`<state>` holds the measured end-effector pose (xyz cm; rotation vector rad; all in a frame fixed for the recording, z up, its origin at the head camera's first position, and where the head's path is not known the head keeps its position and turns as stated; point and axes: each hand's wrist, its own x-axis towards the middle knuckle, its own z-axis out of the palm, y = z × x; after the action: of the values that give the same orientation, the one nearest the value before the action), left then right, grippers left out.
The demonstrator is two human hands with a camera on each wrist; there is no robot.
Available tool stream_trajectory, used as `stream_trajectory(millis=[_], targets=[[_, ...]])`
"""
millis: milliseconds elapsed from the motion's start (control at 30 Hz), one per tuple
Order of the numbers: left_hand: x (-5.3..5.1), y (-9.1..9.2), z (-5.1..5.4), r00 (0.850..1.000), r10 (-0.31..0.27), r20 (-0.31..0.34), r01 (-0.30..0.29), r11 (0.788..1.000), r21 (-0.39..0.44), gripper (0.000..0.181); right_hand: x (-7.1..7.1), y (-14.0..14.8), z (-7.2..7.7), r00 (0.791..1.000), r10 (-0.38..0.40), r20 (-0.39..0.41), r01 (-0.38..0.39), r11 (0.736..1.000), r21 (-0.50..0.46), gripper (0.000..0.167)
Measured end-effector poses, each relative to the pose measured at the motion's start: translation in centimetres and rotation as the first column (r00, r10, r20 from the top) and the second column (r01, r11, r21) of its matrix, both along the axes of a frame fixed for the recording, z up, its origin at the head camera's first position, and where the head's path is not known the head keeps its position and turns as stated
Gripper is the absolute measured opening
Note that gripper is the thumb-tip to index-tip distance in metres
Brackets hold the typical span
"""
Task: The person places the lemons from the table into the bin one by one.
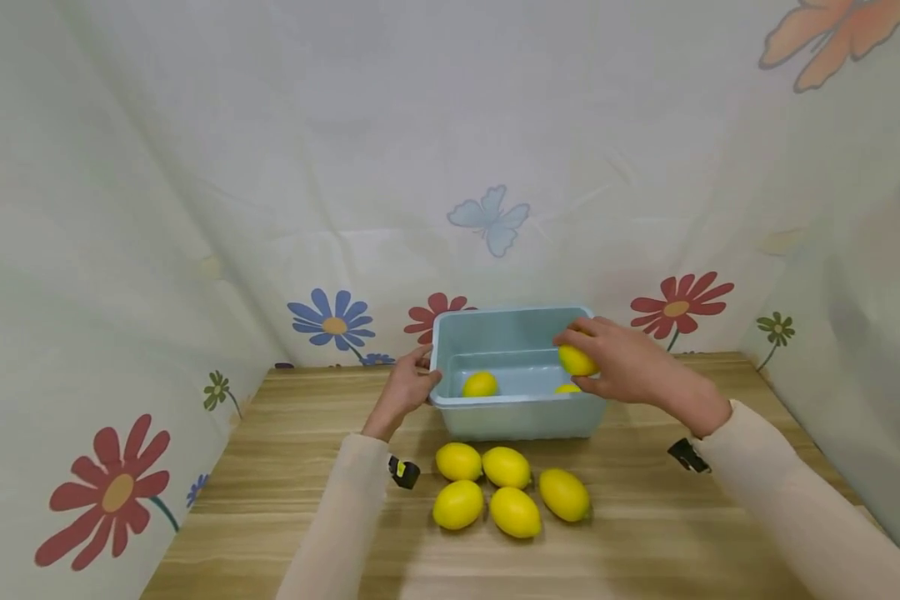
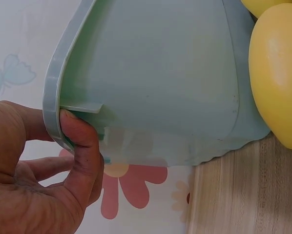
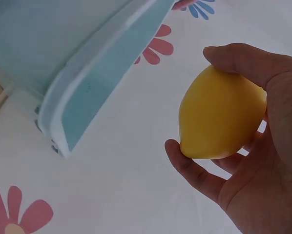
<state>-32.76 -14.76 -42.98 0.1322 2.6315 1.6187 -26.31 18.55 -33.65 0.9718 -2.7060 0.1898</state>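
Observation:
A light blue plastic bin [image 1: 521, 422] stands on the table, and my left hand [image 1: 405, 386] grips its left rim. The left wrist view shows my thumb and fingers [image 2: 85, 161] curled round that rim from both sides. Over the right end of the bin, my right hand [image 1: 630, 364] holds a yellow lemon [image 1: 576, 361] between thumb and fingers. In the right wrist view the held lemon [image 3: 221, 114] is largely uncovered. Inside the bin lie a lemon [image 1: 480, 384] at the left and another lemon [image 1: 567, 388] at the right, mostly hidden by the front wall.
Several lemons [image 1: 516, 512] lie grouped on the wooden table [image 1: 285, 500] just in front of the bin. Behind the bin and along both sides hangs a pale curtain [image 1: 390, 167] printed with flowers and butterflies. Black straps [image 1: 403, 472] show at both wrists.

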Motion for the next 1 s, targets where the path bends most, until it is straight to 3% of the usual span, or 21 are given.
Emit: stream_trajectory(millis=[267,567,767,1000], targets=[[-0.3,-0.1,0.2,1.0,-0.004,-0.005,0.004,1.0,-0.007,0.058,-1.8,-0.4,2.7,1.0,0.007,0.009,-0.007,1.0,0.025,0.05],[-0.1,0.0,0.2,1.0,-0.004,0.013,0.004,1.0,-0.004,0.059,-4.2,-1.3,4.9,0.994,-0.007,0.109,0.002,0.999,0.046,0.049],[-0.2,-0.1,0.2,1.0,0.003,0.0,-0.003,1.0,-0.022,0.061,-6.0,-2.1,5.2,0.978,0.009,0.208,-0.006,1.0,-0.017,0.048],[-0.1,0.0,0.2,1.0,0.0,-0.005,0.0,0.999,-0.033,0.062,-8.0,-3.1,4.3,0.958,-0.026,0.286,0.033,0.999,-0.02,0.048]])
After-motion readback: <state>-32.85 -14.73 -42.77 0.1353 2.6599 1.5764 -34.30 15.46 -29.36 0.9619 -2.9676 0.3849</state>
